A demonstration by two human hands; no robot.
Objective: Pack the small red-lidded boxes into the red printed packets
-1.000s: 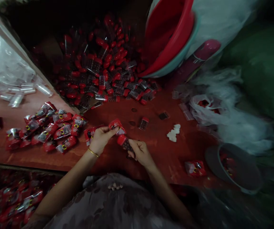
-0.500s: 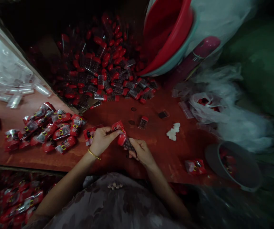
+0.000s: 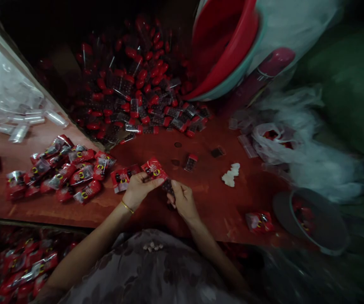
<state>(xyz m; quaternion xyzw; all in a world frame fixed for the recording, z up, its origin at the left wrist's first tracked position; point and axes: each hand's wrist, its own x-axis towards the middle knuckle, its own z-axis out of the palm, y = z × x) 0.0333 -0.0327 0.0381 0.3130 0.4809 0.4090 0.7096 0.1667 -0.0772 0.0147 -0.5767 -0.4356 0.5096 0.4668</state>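
Near the table's front edge my left hand point(image 3: 139, 188) pinches a small red printed plastic packet point(image 3: 153, 168). My right hand point(image 3: 183, 200) grips a small dark container point(image 3: 168, 188) whose upper end meets the lower edge of the packet. How far the container sits inside the packet I cannot tell. Red packets point(image 3: 123, 177) lie flat just left of my left hand. A clear container point(image 3: 190, 162) with a red cap and dark contents lies beyond my right hand.
A box of red-capped containers point(image 3: 144, 84) lies open at the back. Filled red packets point(image 3: 71, 169) pile up on the left, beside clear tubes point(image 3: 20, 131). A red basin point(image 3: 248, 38), a grey tub point(image 3: 334, 247), plastic bags point(image 3: 321, 169) and a white scrap point(image 3: 230, 175) are on the right.
The packet has flattened and turned its printed face upward, shifting slightly left in my left hand. My right hand and the dark container have moved a little.
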